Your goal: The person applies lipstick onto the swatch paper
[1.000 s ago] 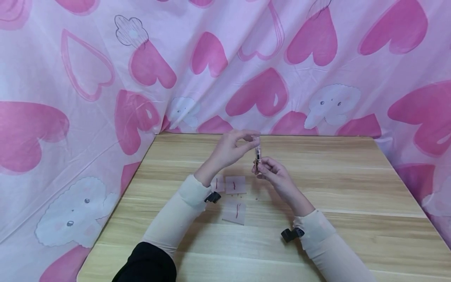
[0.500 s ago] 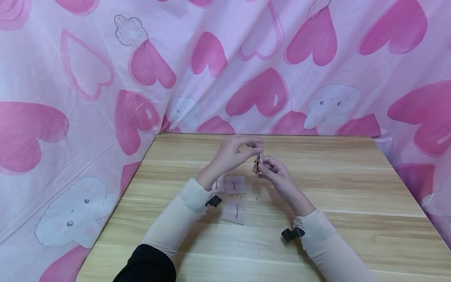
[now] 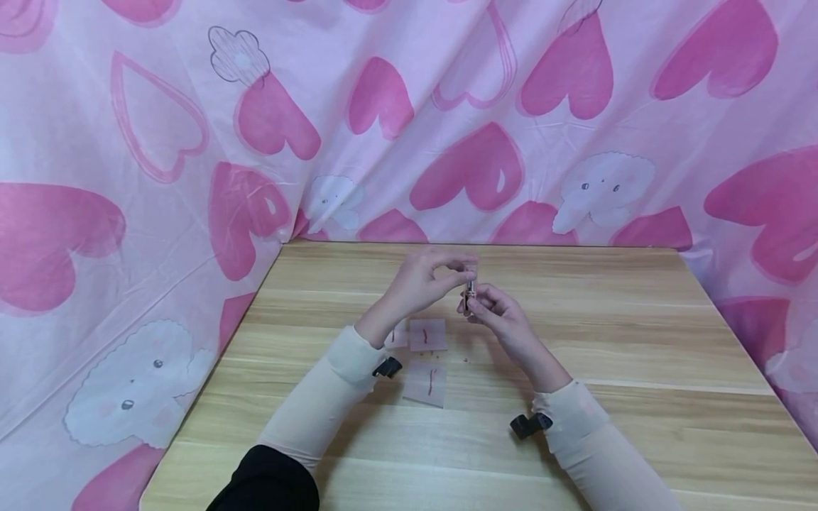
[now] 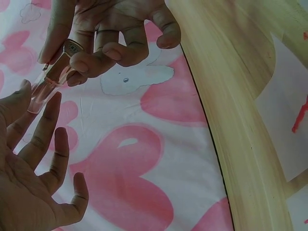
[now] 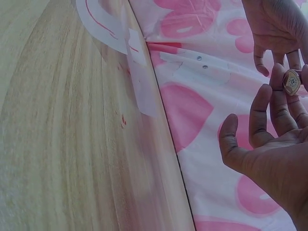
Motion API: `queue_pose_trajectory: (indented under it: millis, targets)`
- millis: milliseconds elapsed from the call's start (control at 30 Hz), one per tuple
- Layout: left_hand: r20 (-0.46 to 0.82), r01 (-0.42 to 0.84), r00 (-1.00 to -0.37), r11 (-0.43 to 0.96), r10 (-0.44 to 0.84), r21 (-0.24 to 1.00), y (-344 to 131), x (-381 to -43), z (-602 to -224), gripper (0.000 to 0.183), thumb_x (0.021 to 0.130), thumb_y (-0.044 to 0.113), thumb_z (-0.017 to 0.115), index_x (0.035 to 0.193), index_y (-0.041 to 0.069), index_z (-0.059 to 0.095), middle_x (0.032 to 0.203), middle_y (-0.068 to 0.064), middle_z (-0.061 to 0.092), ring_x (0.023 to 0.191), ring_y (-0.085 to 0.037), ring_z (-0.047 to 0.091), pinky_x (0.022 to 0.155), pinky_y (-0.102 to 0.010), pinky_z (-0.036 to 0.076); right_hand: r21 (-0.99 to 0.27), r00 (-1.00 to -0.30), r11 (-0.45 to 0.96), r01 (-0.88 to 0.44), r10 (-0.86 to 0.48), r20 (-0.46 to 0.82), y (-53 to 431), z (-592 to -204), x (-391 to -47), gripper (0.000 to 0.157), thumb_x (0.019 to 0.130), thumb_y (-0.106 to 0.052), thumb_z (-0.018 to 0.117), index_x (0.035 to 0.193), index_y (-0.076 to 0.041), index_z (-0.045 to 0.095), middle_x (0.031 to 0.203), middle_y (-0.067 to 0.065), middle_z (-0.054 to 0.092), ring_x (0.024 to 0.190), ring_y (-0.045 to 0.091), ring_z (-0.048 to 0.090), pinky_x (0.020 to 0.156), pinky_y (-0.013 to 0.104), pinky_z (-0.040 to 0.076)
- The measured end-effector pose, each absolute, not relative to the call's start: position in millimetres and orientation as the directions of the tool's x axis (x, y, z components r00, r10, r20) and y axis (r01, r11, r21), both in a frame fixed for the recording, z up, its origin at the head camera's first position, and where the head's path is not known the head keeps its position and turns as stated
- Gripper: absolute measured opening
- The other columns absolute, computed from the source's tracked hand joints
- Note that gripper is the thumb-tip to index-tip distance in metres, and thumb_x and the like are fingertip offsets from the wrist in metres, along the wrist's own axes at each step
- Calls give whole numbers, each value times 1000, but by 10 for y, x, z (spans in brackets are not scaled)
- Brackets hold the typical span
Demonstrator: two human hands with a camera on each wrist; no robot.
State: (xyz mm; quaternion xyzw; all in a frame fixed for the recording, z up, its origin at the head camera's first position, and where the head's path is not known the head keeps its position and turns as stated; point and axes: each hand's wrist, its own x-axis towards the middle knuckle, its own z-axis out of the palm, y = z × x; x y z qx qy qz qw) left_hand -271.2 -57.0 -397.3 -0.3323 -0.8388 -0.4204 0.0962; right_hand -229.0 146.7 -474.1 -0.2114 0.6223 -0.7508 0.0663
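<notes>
A lipstick [image 3: 471, 289] with a gold base and a clear cap stands upright between my hands, above the table. My left hand [image 3: 422, 282] pinches the clear cap [image 4: 42, 98] from above, its other fingers spread loosely. The base of the lipstick [image 4: 60, 70] is pinched by my right hand [image 3: 498, 309] from below. In the left wrist view the cap sits over the upper part of the tube. The right wrist view shows the round bottom end of the lipstick [image 5: 291, 82] between the right fingertips; the cap is mostly hidden there.
Several paper slips with red streaks lie under the hands: one slip [image 3: 428, 335] behind, another slip [image 3: 424, 384] nearer, and a third slip [image 3: 395, 334] partly behind the left wrist. Small red crumbs [image 3: 465, 360] dot the wooden table [image 3: 607, 341]. A pink heart-patterned cloth [image 3: 383, 170] hangs behind.
My left hand has come down a little with the clear cap, which now covers more of the lipstick. The right hand has stayed nearly still, holding the base.
</notes>
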Motion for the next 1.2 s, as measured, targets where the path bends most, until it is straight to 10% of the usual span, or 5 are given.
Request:
queue_pose_trajectory:
  millis: [600,967,1200]
  targets:
    - [484,678,-731,434,481,593,-589,-2699,-3979,32,93,40,72,122,27,74,101,15,75,108,-8,60,91,-32,46,-969,-905,-111,-219,-349,244,1475,-4684,-2293,30,103,-12,59,124,9,57,109,5,70,104,17,65,90,29,53]
    - [399,615,-781,482,480,624,-663,-2685,-4107,39,96,44,67,132,28,67,105,12,74,112,-8,60,95,-37,47,-953,-918,113,-282,-321,233,1553,-4722,-2353,19,98,-14,67,112,-1,68,94,9,66,83,18,60,73,27,52]
    - [327,535,-839,547,436,644,-830,-2683,-4322,42,97,42,67,135,24,65,112,5,73,99,-16,64,78,-37,52,-792,-909,493,-360,-377,178,1625,-4797,-2498,14,94,-27,73,99,-15,70,84,-2,69,80,16,63,75,33,54]
